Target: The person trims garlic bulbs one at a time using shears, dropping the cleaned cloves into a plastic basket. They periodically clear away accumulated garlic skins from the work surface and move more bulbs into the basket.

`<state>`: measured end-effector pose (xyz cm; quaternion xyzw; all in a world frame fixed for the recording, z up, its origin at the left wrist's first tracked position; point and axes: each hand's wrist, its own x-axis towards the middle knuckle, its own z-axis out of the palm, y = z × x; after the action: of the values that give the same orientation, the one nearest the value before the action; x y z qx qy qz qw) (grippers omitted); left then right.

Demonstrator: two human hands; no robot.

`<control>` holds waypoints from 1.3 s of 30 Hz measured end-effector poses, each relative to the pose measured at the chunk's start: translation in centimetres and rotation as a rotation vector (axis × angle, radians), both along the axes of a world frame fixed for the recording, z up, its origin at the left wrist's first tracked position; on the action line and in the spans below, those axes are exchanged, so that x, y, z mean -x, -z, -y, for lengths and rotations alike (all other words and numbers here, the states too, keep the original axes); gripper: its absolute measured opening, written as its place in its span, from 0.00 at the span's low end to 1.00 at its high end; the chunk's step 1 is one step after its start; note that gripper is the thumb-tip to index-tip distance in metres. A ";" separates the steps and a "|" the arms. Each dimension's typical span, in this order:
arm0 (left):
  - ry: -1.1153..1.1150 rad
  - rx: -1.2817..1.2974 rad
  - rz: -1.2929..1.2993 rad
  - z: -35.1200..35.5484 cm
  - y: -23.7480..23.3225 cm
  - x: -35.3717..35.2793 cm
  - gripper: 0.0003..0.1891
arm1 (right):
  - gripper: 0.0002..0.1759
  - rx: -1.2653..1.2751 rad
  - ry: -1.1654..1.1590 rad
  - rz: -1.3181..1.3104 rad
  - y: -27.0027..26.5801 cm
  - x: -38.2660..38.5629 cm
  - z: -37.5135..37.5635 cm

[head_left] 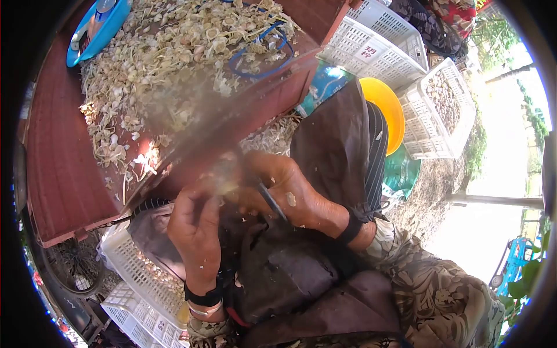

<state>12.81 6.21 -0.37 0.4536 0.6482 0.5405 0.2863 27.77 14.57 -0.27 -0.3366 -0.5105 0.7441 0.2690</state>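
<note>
My left hand [197,232] is closed, its thumb and fingers pinched on a pale piece of garlic [225,181] in front of my lap. A lens smear blurs the garlic. Just beside it, my right hand [290,188] is closed around a thin, dark, bar-like tool [268,200], whose front end is lost in the blur. Both hands meet at the garlic. A flake of skin sticks to the back of the right hand. Beyond them, a heap of garlic [168,75] with dry stalks and peelings covers the reddish-brown tabletop [64,145].
A blue-rimmed basket [118,22] and a blue cord [255,75] lie on the table. White crates [376,49] and a yellow basin [397,119] stand at right. Another crate [125,249] holds garlic at lower left. A dark apron [290,272] covers my lap.
</note>
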 end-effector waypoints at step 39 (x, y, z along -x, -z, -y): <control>0.472 0.063 -0.459 0.2 -2.5 4.9 0.08 | 0.09 -0.410 0.545 0.502 -5.2 -16.8 -6.0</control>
<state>7.91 6.01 2.14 0.6920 0.5892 0.3229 0.2639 44.62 20.59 4.88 -0.5696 -0.5900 0.4239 0.3845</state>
